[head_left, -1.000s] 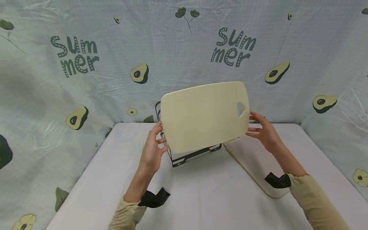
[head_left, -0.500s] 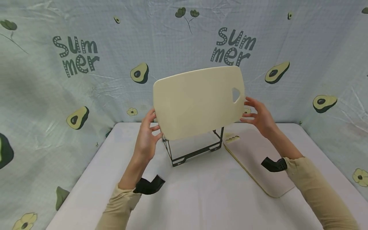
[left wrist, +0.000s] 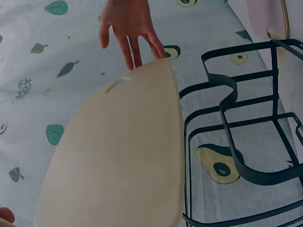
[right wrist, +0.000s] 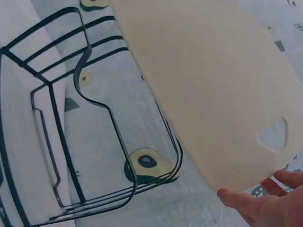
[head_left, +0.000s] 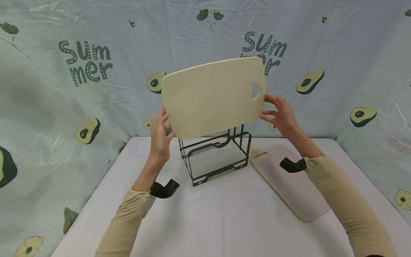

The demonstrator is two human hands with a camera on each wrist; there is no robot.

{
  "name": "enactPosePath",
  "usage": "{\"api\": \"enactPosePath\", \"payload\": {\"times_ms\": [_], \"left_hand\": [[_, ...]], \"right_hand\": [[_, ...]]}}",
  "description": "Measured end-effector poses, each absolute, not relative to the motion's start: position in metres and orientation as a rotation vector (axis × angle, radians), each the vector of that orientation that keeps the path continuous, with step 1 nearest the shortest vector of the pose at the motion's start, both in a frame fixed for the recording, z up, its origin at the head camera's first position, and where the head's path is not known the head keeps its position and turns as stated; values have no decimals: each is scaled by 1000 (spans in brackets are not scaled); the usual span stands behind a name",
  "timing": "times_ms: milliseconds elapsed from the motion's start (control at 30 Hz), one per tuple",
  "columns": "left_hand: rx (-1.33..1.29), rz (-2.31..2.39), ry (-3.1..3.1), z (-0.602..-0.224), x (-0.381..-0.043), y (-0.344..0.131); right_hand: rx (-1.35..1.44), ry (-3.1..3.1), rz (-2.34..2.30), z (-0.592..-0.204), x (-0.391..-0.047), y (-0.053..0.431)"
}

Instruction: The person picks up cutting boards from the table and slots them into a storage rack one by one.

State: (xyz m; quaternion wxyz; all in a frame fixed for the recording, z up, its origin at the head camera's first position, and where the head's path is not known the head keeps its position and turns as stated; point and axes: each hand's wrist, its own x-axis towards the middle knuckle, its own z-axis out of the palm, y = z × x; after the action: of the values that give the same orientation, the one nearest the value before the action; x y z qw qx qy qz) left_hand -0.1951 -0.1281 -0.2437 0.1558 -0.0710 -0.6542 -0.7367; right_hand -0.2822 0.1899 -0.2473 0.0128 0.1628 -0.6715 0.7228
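Cream cutting board point(head_left: 208, 101): held up off the table point(head_left: 199, 228), tilted, right end higher. Status by position, left to right:

Left: the left hand point(head_left: 160, 139) holds the board's left edge with the fingertips; the wrist views show little of this grip.

Centre: the black wire rack point(head_left: 221, 171) stands on the table, its upper part hidden by the board in the head view. The board appears outside the slots; contact with the rack cannot be confirmed.

Right: the right hand point(head_left: 282, 116) holds the opposite edge with thumb and fingers. Beyond, the pink cutting board point(head_left: 287, 182) lies flat, untouched.

Assessment: lifting judged complete; setting the cream board in place judged outstanding.
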Motion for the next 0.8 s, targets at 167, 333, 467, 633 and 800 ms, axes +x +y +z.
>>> {"api": "enactPosePath", "payload": {"times_ms": [167,333,467,633,800], "left_hand": [[-260,-2075,-1816,-245,-206,-134],[-291,-2050,-1778,-241,-214,-137],[-312,-2037,-1776,-238,-221,-139],[-335,-1998,-1783,-234,-229,-142],[-332,-1960,-1804,-235,-240,-147]], "right_hand": [[484,-2058,2271,-243,-294,180],[478,-1996,2323,-238,-307,173],[454,-1975,2339,-231,-316,167],[459,-1948,2400,-228,-325,161],[478,-1913,2466,-230,-333,158]]}}
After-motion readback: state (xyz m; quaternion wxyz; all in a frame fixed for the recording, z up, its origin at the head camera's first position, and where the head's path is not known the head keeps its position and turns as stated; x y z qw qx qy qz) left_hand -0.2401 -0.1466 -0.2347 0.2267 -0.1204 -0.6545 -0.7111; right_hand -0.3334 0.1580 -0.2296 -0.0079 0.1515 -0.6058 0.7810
